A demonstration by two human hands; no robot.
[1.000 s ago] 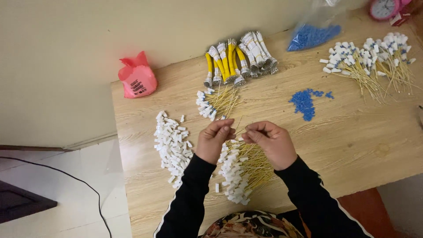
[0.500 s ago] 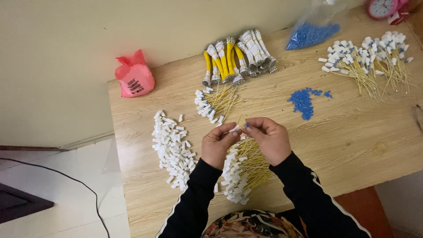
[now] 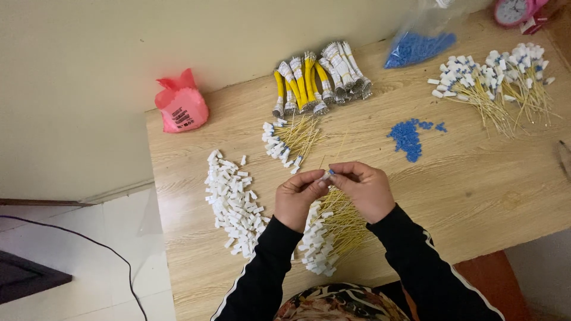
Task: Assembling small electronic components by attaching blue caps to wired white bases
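Observation:
My left hand point(image 3: 299, 197) and my right hand point(image 3: 363, 188) meet over the wooden table point(image 3: 488, 190), fingertips pinched together on a small white connector point(image 3: 328, 174) with a blue piece at its tip. Directly under my hands lies a bundle of thin yellow wires with white connectors point(image 3: 330, 232). A pile of loose white connectors point(image 3: 234, 202) sits left of my left hand. A small heap of blue pieces point(image 3: 408, 136) lies to the upper right of my right hand.
A small finished bunch of yellow wires point(image 3: 291, 140) lies beyond my hands, with bound yellow and grey wire bundles point(image 3: 318, 77) behind it. More wired connectors point(image 3: 498, 83) spread at the far right. A bag of blue pieces point(image 3: 419, 44), a pink bag point(image 3: 181, 106) and a pink clock point(image 3: 514, 10) stand at the back.
My hands have stayed over the wire bundle, fingers working at the small connector; the view has shifted slightly. The piles on the table have not moved.

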